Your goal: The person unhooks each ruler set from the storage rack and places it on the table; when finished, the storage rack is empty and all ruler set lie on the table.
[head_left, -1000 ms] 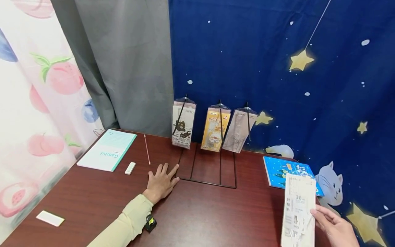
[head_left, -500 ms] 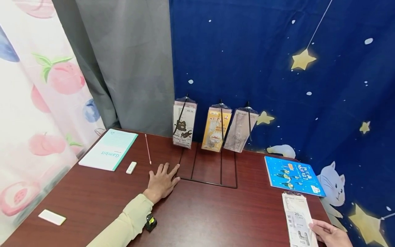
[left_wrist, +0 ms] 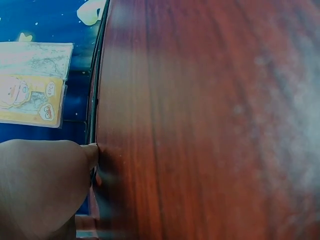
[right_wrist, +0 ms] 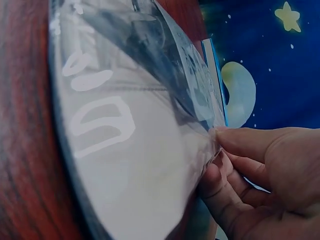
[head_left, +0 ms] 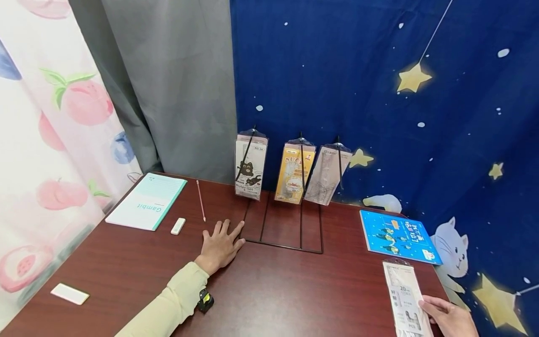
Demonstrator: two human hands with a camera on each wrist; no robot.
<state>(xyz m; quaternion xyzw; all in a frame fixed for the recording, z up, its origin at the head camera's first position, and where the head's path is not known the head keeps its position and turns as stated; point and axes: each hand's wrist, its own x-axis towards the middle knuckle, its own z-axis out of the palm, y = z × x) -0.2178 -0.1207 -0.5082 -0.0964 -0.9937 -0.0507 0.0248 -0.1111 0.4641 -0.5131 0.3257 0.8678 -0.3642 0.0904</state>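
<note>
A clear plastic packet [head_left: 405, 299] pinched at the lower right of the frame, over a dark red worktop [head_left: 269, 290].

The packet is long and narrow, see-through with white printing and a "20" on its face; the right hand [head_left: 448, 317] pinches its near edge between thumb and fingers, and it sits low over the worktop's right corner, just below a blue booklet [head_left: 397, 236]. The left hand [head_left: 221, 244] lies flat with fingers spread, at the front corner of a black wire rack [head_left: 286, 234] hung with three packets. To the upper left lie a teal notebook [head_left: 147, 202], a thin pink stick [head_left: 200, 200] and a small white eraser [head_left: 178, 225]; a white card [head_left: 69, 294] sits lower left. Behind hang a starry blue cloth, a grey curtain and a peach-print one. The right wrist view alone shows the packet's glossy film bowing [right_wrist: 135, 125].
</note>
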